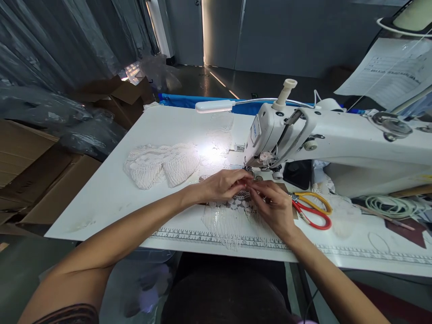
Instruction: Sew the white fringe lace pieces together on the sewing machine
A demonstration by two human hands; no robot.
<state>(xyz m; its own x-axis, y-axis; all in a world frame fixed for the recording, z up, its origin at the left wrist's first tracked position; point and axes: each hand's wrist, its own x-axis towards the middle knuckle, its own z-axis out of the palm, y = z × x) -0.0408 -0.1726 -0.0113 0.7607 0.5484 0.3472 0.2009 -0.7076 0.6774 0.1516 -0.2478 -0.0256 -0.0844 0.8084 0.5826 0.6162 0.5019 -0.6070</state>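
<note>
Just in front of the presser foot of a white sewing machine [266, 130], my two hands meet with their fingertips almost touching. My left hand [224, 185] is closed in a pinch on the edge of white lace fabric [222, 220]. From the other side, my right hand [275, 204] pinches the same lace, its thumb and forefinger together. The fabric hangs down toward the table's front edge from beneath both hands. What exactly sits between the fingertips is partly hidden.
Scissors with red and yellow handles [313, 211] lie right of my right hand. White ruffled lace [162, 164] rests at left on the table [111, 198]. A lamp [215, 106] lights the lace. A measuring tape [189, 237] runs along the front edge. Cardboard boxes [67, 189] stand left.
</note>
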